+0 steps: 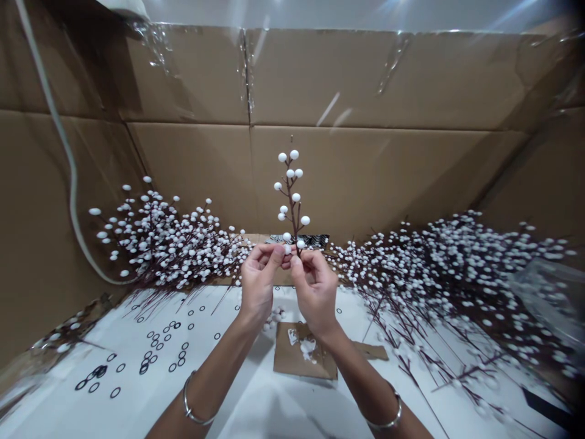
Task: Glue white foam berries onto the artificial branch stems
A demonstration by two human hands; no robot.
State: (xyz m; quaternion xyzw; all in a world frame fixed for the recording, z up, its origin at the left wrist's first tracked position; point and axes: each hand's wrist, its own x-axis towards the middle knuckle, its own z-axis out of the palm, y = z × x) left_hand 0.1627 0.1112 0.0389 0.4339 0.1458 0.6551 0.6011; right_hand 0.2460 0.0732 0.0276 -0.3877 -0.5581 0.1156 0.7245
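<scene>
Left hand [258, 277] and right hand [315, 286] pinch a white-berried sprig [290, 195] upright by its lower stem, fingertips [276, 251] closed narrowly and steadily, above a cardboard scrap [297, 356], between a heap of berry sprays [155, 244] and another heap [448, 268].

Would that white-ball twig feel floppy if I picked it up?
The berry sprig is probably fairly stiff: it stands upright without drooping, pinched at its base by the left hand and right hand. It likely feels light. The thin side stems might snap, and white bits lie on the cardboard piece.
</scene>
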